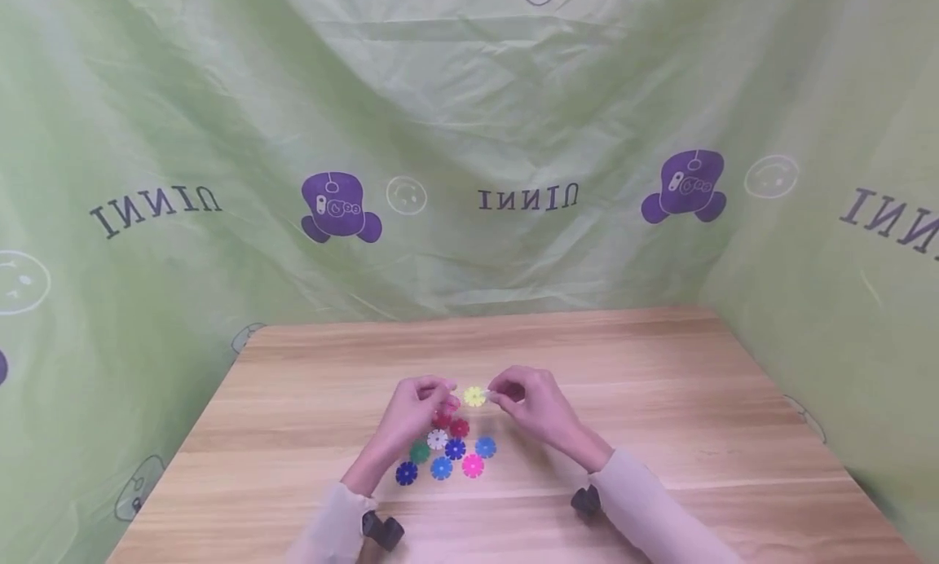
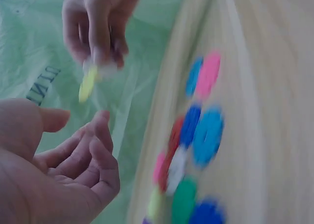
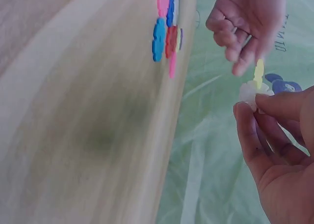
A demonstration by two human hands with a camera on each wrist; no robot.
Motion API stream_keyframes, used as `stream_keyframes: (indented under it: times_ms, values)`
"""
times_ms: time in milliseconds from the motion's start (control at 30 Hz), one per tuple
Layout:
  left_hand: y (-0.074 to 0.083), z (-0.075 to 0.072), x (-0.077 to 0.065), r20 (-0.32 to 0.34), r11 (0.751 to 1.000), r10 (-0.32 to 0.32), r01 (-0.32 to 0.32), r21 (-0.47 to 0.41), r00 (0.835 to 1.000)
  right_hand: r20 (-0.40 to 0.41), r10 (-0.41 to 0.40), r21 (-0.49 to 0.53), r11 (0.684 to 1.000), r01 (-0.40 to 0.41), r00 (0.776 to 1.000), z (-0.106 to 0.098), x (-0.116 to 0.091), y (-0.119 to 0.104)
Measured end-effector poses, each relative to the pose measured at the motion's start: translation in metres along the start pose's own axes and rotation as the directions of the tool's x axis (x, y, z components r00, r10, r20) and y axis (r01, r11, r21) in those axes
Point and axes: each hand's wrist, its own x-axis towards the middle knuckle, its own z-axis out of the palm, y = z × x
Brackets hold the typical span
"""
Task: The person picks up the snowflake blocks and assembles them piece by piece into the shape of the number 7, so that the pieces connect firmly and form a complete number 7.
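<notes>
Jutting beyond grip (image 1: 539, 403) (right): yellow disc (image 1: 474, 396)

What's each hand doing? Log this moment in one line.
right hand: pinches pale disc, yellow disc touching it | left hand: nearby, holds nothing | table: more coloured discs

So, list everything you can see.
Table: one, light wood, foreground
Cloth: one expanse, green, around table
Discs: two, dark blue, table
Discs: two, light blue, table
Discs: two, red, table
Discs: two, pink, table
Disc: one, green, table
Disc: one, white, table
Disc: one, yellow, table
Disc edge: one, purple, table
Raised disc: one, yellow, above table
Held piece: at least one, whitish, against raised disc
Wrist devices: two, black, wrists
Sleeves: two, pale, forearms
Left hand: one, bare, beside raised disc
Right hand: one, bare, pinching held piece
</notes>
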Motion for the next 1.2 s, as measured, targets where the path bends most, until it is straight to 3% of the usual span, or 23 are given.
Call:
stream_keyframes:
  times_ms: [100, 200, 433, 633, 800, 933, 1200]
  values:
    - [-0.002, -0.014, 0.007, -0.042, 0.988, 0.06, -0.053, 0.148, 0.997, -0.004, 0.011, 0.009, 1.0, -0.011, 1.0, -0.006, 0.001, 0.0]
    - [-0.005, -0.028, 0.012, -0.071, 0.959, 0.11, -0.087, 0.269, 0.991, -0.003, 0.008, 0.019, 1.0, -0.008, 1.0, -0.009, 0.001, -0.001]
    - [-0.019, -0.05, 0.021, -0.073, 0.893, 0.15, -0.103, 0.438, 0.986, -0.004, 0.003, 0.017, 1.0, -0.002, 1.0, -0.013, 0.0, -0.001]
    - [-0.028, -0.06, 0.03, 0.042, 0.838, 0.153, -0.153, 0.524, 0.987, -0.011, 0.017, 0.013, 1.0, -0.017, 1.0, -0.016, -0.003, 0.004]
    - [-0.028, -0.069, 0.039, 0.137, 0.788, 0.156, -0.207, 0.58, 0.978, -0.01, 0.014, 0.014, 1.0, -0.014, 1.0, -0.016, -0.005, 0.007]
    - [-0.026, -0.074, 0.044, 0.175, 0.757, 0.164, -0.238, 0.609, 0.971, 0.005, 0.019, 0.019, 1.0, -0.019, 1.0, -0.016, -0.006, 0.008]
    - [-0.033, -0.079, 0.043, 0.2, 0.744, 0.123, -0.223, 0.63, 0.972, 0.024, 0.024, 0.033, 0.999, -0.025, 0.999, -0.016, -0.005, 0.005]
